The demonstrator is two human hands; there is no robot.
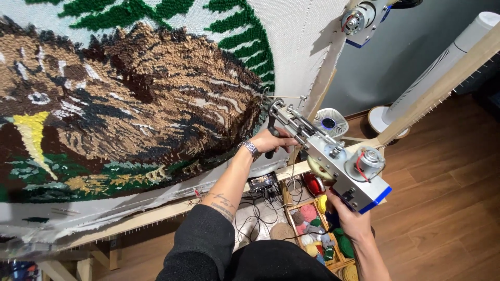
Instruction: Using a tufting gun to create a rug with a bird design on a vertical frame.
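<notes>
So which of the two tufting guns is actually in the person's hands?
The lower tufting gun, gripped by left hand and right hand; the other gun hangs untouched up on the frame.

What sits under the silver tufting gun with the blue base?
Below the silver metal tufting gun with blue base, a wooden crate holds red, pink, green and yellow yarn balls. The right hand and dark lap cover part of the crate.

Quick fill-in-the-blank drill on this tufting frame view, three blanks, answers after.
1. Both hands hold the tufting gun; the left hand grips its ____ front handle.
2. The right hand holds the gun's rear, below its ____ base plate.
3. The gun's tip touches the rug near its ____ edge.

Answers: black; blue; right
</notes>
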